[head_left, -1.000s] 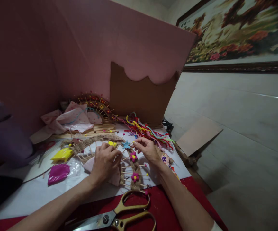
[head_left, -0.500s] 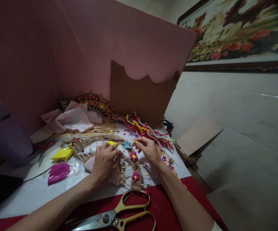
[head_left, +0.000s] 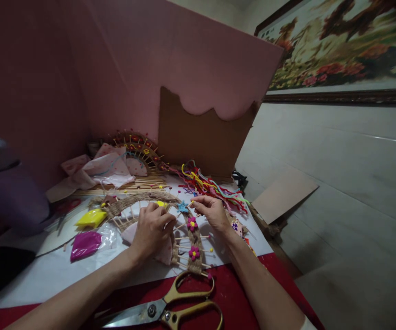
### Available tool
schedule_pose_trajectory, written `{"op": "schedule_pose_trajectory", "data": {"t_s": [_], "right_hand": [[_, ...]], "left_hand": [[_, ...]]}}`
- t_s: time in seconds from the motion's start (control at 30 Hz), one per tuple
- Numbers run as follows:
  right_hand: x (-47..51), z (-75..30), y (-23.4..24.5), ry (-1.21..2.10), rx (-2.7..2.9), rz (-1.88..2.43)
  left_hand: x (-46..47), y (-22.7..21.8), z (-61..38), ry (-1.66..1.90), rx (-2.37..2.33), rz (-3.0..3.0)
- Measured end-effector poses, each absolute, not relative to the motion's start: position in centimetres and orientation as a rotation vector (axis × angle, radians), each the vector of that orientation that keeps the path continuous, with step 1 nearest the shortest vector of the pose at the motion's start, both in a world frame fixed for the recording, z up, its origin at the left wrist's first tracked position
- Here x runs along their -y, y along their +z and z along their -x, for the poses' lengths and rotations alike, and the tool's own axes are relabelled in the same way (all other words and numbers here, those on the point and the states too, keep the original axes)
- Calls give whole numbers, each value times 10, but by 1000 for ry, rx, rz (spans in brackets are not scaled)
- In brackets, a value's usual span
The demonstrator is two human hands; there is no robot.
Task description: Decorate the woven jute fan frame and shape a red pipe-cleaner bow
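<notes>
A half-round fan-shaped craft (head_left: pixel 194 238) of thin sticks and woven twine lies on the white sheet. Two magenta flowers (head_left: pixel 194 253) with yellow centres and a blue flower (head_left: pixel 182 206) sit on its twine band. Over its middle, my left hand (head_left: pixel 153 229) is closed with fingers curled down onto the sticks; the fingertips are partly hidden. My right hand (head_left: pixel 211 211) pinches a small yellow ball (head_left: pixel 192 202) at a stick's end, just right of the blue flower. Other sticks end in coloured balls.
Large scissors (head_left: pixel 170 305) lie on the red cloth (head_left: pixel 232 288) in front. Yellow (head_left: pixel 91 219) and magenta packets (head_left: pixel 86 245) are at left. Behind are pipe cleaners (head_left: pixel 211 185), thin sticks, a second fan craft (head_left: pixel 139 146) and a cardboard panel (head_left: pixel 201 137).
The whole view has shifted slightly. Both hands keep almost the same pose and place on the fan craft; the right fingers still pinch the yellow ball.
</notes>
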State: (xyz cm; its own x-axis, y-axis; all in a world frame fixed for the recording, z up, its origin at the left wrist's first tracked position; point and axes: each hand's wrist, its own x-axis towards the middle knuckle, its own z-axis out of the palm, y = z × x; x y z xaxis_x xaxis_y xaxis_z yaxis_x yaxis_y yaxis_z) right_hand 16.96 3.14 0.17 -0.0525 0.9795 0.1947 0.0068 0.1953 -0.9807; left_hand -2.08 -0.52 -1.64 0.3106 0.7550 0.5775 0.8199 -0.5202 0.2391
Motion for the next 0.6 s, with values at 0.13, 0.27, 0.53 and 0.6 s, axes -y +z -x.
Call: {"op": "schedule_pose_trajectory", "data": {"t_s": [0.13,0.27,0.53,0.6], "right_hand": [[-33,-169,3,1064,1364,1065],[-34,-167,4,1014,1392,1091],[-34,-169,9,982,1492,1100],[-35,-170,10,1001,1492,1099]], "left_hand": [[5,-17,21,-1002,1487,2453],[5,-17,21,-1008,1499,2458],[5,-17,21,-988,1510,2474],[4,-17,21,-989,1508,2480]]}}
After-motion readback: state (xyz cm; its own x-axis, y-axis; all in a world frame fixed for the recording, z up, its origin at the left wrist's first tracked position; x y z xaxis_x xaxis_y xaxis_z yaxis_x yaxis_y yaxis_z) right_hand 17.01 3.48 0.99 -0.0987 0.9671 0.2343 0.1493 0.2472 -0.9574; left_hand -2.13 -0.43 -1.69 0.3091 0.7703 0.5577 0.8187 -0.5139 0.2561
